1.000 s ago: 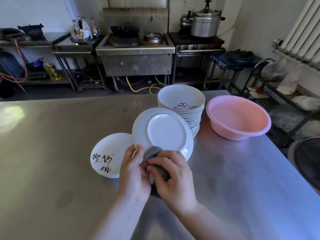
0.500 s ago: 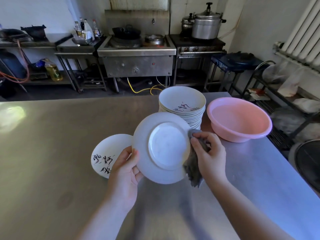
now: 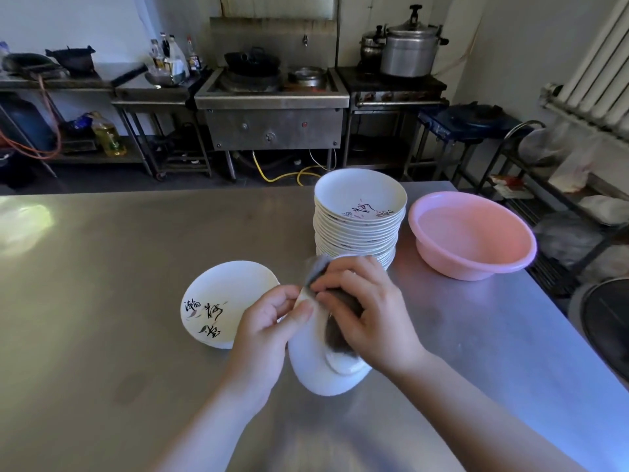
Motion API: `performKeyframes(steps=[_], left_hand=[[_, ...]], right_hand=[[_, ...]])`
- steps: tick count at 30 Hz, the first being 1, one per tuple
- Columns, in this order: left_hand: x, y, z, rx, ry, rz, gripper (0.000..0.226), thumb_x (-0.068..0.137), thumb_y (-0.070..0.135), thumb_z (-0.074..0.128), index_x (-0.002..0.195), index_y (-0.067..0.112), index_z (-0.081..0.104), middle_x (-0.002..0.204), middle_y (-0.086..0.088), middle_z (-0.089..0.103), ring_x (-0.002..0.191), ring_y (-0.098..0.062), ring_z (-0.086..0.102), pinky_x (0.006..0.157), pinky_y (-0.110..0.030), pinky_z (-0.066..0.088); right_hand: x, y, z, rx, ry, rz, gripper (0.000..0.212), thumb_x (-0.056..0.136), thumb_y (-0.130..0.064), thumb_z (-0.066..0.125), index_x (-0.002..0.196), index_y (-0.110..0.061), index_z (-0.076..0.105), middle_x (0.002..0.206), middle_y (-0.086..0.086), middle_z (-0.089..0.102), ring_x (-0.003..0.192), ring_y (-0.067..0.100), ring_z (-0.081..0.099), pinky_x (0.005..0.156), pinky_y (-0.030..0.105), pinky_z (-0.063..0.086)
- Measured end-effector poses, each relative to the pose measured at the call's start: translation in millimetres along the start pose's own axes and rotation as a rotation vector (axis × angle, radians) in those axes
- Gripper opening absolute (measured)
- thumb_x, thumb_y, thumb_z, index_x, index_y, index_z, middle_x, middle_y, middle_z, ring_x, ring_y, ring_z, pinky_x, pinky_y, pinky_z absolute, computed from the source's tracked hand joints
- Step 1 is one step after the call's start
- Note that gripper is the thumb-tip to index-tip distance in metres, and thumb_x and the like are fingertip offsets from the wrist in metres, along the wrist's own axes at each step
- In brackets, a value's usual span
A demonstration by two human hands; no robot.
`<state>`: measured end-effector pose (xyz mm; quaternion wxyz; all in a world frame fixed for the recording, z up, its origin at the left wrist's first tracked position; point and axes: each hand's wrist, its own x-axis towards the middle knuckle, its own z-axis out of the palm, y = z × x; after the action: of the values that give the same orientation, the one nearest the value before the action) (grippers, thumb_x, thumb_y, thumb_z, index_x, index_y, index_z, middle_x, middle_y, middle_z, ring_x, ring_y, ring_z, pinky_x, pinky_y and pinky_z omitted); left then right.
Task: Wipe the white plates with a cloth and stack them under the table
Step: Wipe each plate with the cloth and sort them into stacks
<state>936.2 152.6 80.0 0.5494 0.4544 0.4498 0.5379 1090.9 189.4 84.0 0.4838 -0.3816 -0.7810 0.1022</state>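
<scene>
Standing at the steel table (image 3: pixel 102 335), we see a pink basin (image 3: pixel 473 236) far right, a tall stack of white plates (image 3: pixel 357 229) just left of it, and a single lettered plate (image 3: pixel 221 301) lying flat nearer left. Our left hand (image 3: pixel 265 335) pinches the rim of the tilted plate (image 3: pixel 316 373) above the near table, thumb curled over it. Our right hand (image 3: pixel 367 311) grips the grey cloth (image 3: pixel 337 332) against that plate's underside.
</scene>
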Motion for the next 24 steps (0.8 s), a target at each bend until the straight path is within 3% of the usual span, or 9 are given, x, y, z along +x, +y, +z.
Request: performKeyframes(steps=[4, 7, 12, 15, 17, 21, 24], left_hand=[[-1, 3, -4, 0.000, 0.005, -0.003, 0.023, 0.078, 0.025, 0.063, 0.094, 0.010, 0.070, 0.085, -0.004, 0.072, 0.073, -0.011, 0.062, 0.061, -0.015, 0.047], [2, 4, -11, 0.011, 0.009, -0.013, 0.024, 0.077, 0.026, 0.062, 0.094, 0.011, 0.070, 0.084, -0.003, 0.071, 0.073, -0.010, 0.062, 0.059, -0.014, 0.046], [9, 7, -19, 0.207, -0.052, 0.008, 0.020, 0.082, 0.026, 0.067, 0.097, 0.012, 0.068, 0.091, -0.001, 0.074, 0.082, -0.014, 0.066, 0.074, -0.024, 0.048], [10, 7, -23, 0.419, -0.078, 0.073, 0.023, 0.086, 0.038, 0.057, 0.097, 0.023, 0.069, 0.094, 0.002, 0.073, 0.093, -0.022, 0.066, 0.085, -0.039, 0.048], [9, 7, -26, 0.542, -0.073, 0.102, 0.026, 0.085, 0.046, 0.053, 0.098, 0.029, 0.068, 0.092, 0.005, 0.072, 0.091, -0.021, 0.065, 0.087, -0.045, 0.048], [8, 5, -29, 0.735, -0.060, 0.150, 0.019, 0.085, 0.041, 0.047, 0.092, 0.037, 0.064, 0.079, 0.015, 0.067, 0.074, -0.009, 0.059, 0.071, -0.034, 0.044], [6, 2, -27, 0.891, -0.069, 0.246, 0.017, 0.086, 0.038, 0.045, 0.087, 0.036, 0.062, 0.074, 0.023, 0.060, 0.068, -0.004, 0.051, 0.058, -0.023, 0.031]], right_hand=[[4, 23, -13, 0.019, 0.209, 0.340, 0.018, 0.085, -0.008, 0.068, 0.087, -0.026, 0.067, 0.094, -0.018, 0.061, 0.095, 0.006, 0.059, 0.084, 0.014, 0.042], [4, 34, -21, 0.038, 0.169, 0.462, 0.025, 0.086, -0.005, 0.069, 0.085, -0.030, 0.063, 0.093, -0.017, 0.062, 0.090, -0.006, 0.057, 0.077, 0.004, 0.037], [11, 25, -30, 0.067, 0.142, 0.378, 0.018, 0.084, -0.006, 0.071, 0.088, -0.024, 0.069, 0.095, -0.010, 0.064, 0.094, 0.001, 0.059, 0.082, 0.008, 0.040], [12, 17, -28, 0.021, 0.013, 0.231, 0.013, 0.084, -0.013, 0.069, 0.095, -0.020, 0.073, 0.100, -0.018, 0.064, 0.101, 0.007, 0.057, 0.090, 0.015, 0.041], [10, 16, -27, -0.009, -0.107, 0.185, 0.016, 0.084, -0.022, 0.068, 0.098, -0.024, 0.073, 0.102, -0.022, 0.063, 0.103, 0.008, 0.054, 0.092, 0.016, 0.039], [1, 21, -27, 0.001, -0.300, 0.224, 0.017, 0.081, -0.028, 0.068, 0.098, -0.028, 0.072, 0.098, -0.022, 0.063, 0.101, 0.008, 0.051, 0.087, 0.010, 0.036], [-7, 23, -23, -0.023, -0.370, 0.214, 0.009, 0.082, -0.027, 0.064, 0.090, -0.025, 0.069, 0.089, -0.018, 0.063, 0.093, 0.011, 0.050, 0.080, 0.017, 0.040]])
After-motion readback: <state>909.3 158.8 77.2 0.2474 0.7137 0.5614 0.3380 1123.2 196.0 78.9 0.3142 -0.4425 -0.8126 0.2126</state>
